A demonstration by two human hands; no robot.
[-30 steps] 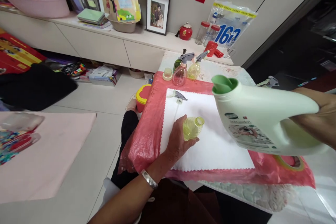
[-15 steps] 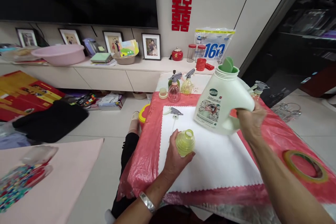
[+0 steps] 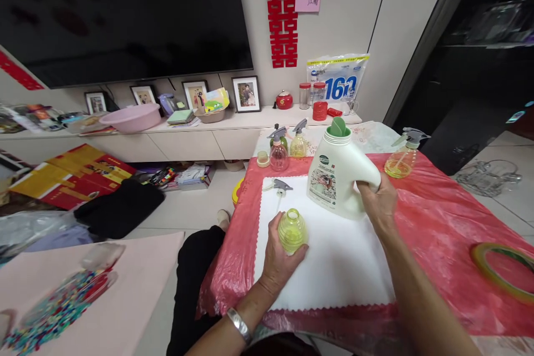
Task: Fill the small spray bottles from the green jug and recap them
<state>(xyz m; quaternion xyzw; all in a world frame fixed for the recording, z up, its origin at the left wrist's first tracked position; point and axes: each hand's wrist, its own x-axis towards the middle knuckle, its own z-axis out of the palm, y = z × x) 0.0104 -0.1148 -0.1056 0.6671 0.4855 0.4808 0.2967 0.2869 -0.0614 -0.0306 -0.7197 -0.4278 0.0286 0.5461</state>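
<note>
My left hand (image 3: pixel 278 258) is wrapped round a small yellow-green bottle (image 3: pixel 291 230) with an open neck, standing on a white cloth (image 3: pixel 334 258). My right hand (image 3: pixel 377 203) grips the handle of a large pale-green detergent jug (image 3: pixel 336 172), which stands upright on the same cloth with its green spout open. A grey spray-trigger head (image 3: pixel 280 186) with its tube lies loose on the cloth just beyond the small bottle.
The cloth lies on a red plastic sheet (image 3: pixel 438 233) over the table. Two spray bottles (image 3: pixel 279 151) and a small cap (image 3: pixel 262 159) stand at the far edge, another spray bottle (image 3: pixel 401 158) far right, a tape roll (image 3: pixel 500 267) near right. A pink surface (image 3: pixel 104 289) sits left.
The jug, held tilted and raised a second ago, has come down and now stands upright on the cloth. My left hand has kept its hold on the small bottle. The view has lifted.
</note>
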